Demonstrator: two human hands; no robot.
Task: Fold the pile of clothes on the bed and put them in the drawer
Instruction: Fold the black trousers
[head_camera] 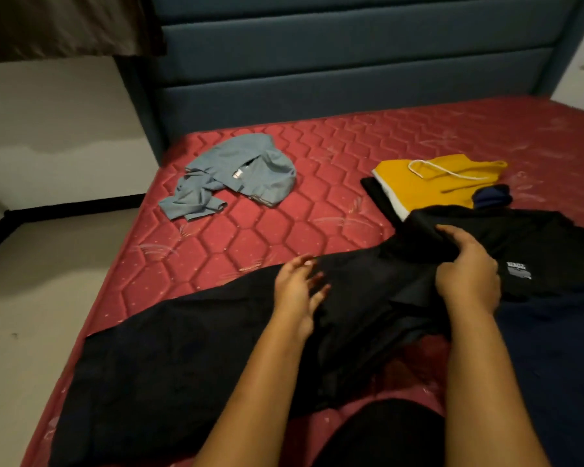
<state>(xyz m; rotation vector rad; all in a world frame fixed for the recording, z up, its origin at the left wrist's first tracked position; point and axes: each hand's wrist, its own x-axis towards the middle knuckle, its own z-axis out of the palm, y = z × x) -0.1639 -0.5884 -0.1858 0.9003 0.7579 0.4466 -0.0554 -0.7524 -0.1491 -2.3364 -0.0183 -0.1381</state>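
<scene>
A large black garment [169, 358] lies spread across the near part of the red quilted mattress [257, 230]. My right hand [466, 267] grips a bunched fold of this black cloth near its upper right. My left hand [299, 291] hovers over or lightly touches the garment's middle with fingers spread and relaxed. A black piece with a white label [520, 269] lies just right of my right hand. A crumpled light blue garment [233, 175] sits farther back on the left. A folded yellow garment with a white drawstring [439, 183] lies at the back right, on black cloth.
A dark blue padded headboard [351, 62] rises behind the mattress. Pale floor [48, 281] runs along the left side of the bed. Dark navy fabric [560, 365] covers the near right. My dark-clothed knee [378, 436] shows at the bottom.
</scene>
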